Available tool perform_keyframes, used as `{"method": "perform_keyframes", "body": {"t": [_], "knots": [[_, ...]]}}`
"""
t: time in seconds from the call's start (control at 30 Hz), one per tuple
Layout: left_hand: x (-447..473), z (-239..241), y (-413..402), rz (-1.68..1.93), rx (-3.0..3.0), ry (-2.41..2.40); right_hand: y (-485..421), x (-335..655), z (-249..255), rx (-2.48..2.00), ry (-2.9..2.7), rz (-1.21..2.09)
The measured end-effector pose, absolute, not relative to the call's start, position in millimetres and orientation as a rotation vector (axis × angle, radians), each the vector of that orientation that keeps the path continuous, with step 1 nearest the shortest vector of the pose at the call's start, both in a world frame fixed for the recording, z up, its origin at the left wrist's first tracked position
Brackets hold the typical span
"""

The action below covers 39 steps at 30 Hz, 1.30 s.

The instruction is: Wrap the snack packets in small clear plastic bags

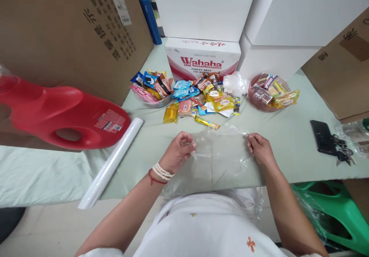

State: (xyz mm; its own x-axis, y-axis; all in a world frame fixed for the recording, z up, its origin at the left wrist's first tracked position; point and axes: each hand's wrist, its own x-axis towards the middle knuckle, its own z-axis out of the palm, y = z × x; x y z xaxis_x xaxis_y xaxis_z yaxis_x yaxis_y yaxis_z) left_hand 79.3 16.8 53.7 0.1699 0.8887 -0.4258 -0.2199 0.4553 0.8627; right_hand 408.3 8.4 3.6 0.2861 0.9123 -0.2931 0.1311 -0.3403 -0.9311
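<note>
A clear plastic bag (221, 153) is stretched between my two hands, just above the front edge of the table. My left hand (180, 149), with a white beaded bracelet and a red cord at the wrist, pinches one side of it. The opposite side is gripped in the closed fingers of my right hand (259, 147). Just beyond the bag lies a heap of wrapped snacks (215, 95), with one small yellow packet (206, 122) closest to it.
Behind the heap stands a Wahaha water carton (201, 53). Bowls of snacks sit left (157, 102) and right (268, 105). A red jug (86, 110) and a white roll (112, 161) occupy the left. A phone (323, 136) and keys (344, 155) lie right, above a green stool (331, 211).
</note>
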Motion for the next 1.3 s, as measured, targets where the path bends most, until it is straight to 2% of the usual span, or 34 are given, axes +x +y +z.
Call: {"method": "perform_keyframes", "body": {"t": [0.17, 0.3, 0.37, 0.47, 0.57, 0.67, 0.83, 1.03, 1.1, 1.17, 1.3], "knots": [[35.8, 35.1, 1.5, 0.924, 0.883, 1.53, 17.3, 399.4, -2.2, -1.814, -1.276, 1.004], [33.2, 43.0, -8.2, 1.052, 1.401, 1.946, 25.0, 392.3, -2.6, -1.874, -1.508, 0.837], [46.5, 52.4, -10.6, 1.089, 1.769, 1.9, 26.8, 389.2, -1.9, -1.882, -1.543, 0.796], [70.3, 52.7, -9.4, 0.865, 2.217, 1.586, 23.8, 390.5, -1.4, -1.906, -1.571, 0.737], [79.6, 28.7, -4.0, 0.51, 2.387, 1.456, 18.0, 405.0, 4.1, -1.941, -1.582, 0.744], [71.8, -0.7, -0.1, 0.306, 2.456, 1.431, 23.0, 422.8, 23.8, -1.937, -1.589, 0.817], [58.7, -16.0, 0.0, 0.27, 2.55, 1.384, 86.2, 406.2, 60.7, -1.748, -1.985, 0.34], [58.5, -14.8, 0.7, 0.296, 2.607, 1.369, 167.6, 363.7, 58.7, -1.669, -2.51, 0.013], [58.5, -15.2, 0.7, 0.302, 2.603, 1.367, 163.4, 368.8, 64.1, -1.623, -2.46, 0.029], [59.2, -14.5, 0.2, 0.298, 2.581, 1.365, 144.5, 379.9, 75.9, -1.555, -2.345, 0.182], [60.8, -11.0, -0.4, 0.296, 2.53, 1.373, 95.4, 388.9, 98.6, -1.4, -2.194, 0.898]]}}
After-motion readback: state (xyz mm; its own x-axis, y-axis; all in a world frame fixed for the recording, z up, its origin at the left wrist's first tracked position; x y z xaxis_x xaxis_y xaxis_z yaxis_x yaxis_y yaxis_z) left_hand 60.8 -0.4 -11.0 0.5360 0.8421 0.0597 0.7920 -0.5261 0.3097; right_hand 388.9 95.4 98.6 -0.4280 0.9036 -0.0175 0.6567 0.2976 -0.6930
